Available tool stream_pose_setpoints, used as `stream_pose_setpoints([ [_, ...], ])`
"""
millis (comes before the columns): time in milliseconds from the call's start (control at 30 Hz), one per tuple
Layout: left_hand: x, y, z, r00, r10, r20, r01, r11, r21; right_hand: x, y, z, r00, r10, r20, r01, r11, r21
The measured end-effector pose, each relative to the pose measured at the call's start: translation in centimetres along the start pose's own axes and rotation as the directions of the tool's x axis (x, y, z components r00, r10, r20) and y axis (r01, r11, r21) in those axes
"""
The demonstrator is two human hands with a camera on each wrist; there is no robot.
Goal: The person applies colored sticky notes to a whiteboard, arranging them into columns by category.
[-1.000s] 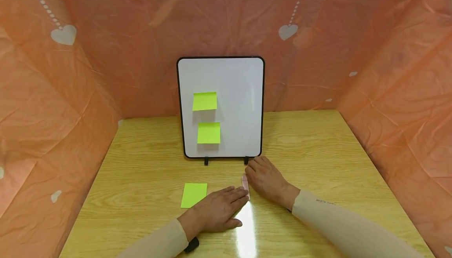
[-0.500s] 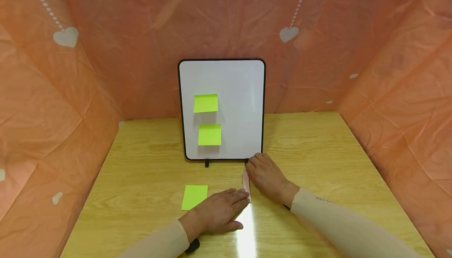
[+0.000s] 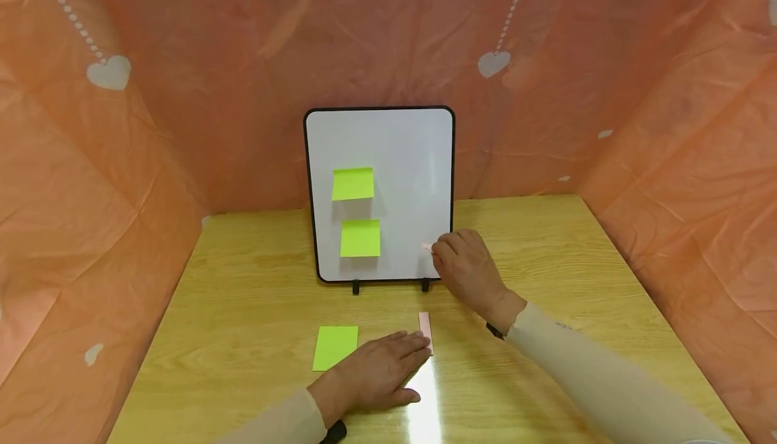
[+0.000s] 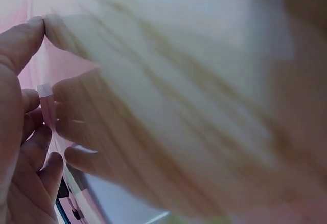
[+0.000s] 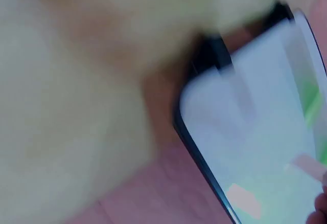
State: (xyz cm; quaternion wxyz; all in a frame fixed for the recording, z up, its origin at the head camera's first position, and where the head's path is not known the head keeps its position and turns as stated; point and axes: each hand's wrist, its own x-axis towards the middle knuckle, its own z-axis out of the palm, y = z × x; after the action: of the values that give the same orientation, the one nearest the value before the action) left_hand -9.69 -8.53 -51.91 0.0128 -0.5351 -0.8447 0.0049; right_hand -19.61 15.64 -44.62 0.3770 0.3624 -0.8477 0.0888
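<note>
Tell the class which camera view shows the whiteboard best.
The head view: the whiteboard shows nearly whole, the right hand covering one corner. The right wrist view crops it, tilted; the left wrist view leaves it unclear.

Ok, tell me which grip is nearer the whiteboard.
Right. The right grip, pinching a pink note, is at the lower right of the whiteboard; the left grip is on the table in front, farther off.

Left hand [image 3: 384, 371] hides part of the pink pad [image 3: 424, 323], a corner of the green pad [image 3: 335, 347]. Right hand [image 3: 472, 272] covers a whiteboard [image 3: 403, 154] corner, part of a pink slip [image 3: 426, 246]. Right wrist view: table [image 5: 66, 121] blurred.
</note>
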Motion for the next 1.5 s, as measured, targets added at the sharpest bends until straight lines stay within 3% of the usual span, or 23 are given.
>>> stream_pose_setpoints([
  [200, -0.2, 0.3, 0.0, 1.000, -0.023, 0.017, 0.024, 0.999, -0.033, 4.2, 2.2, -0.1, 0.977, -0.059, -0.206, 0.037, 0.993, -0.108],
  [367, -0.3, 0.6, 0.1, 1.000, -0.026, 0.017, 0.026, 0.999, -0.030, 6.2, 3.5, 0.5, 0.947, -0.155, -0.280, 0.106, 0.977, -0.183],
  [567, -0.4, 0.9, 0.3, 1.000, -0.023, 0.011, 0.024, 0.999, -0.029, 7.5, 4.6, 1.5, 0.925, -0.228, -0.305, 0.158, 0.959, -0.236],
  [1500, -0.3, 0.3, 0.2, 1.000, -0.009, 0.013, 0.009, 1.000, -0.003, 9.7, 6.6, 2.9, 0.915, -0.283, -0.287, 0.197, 0.935, -0.293],
])
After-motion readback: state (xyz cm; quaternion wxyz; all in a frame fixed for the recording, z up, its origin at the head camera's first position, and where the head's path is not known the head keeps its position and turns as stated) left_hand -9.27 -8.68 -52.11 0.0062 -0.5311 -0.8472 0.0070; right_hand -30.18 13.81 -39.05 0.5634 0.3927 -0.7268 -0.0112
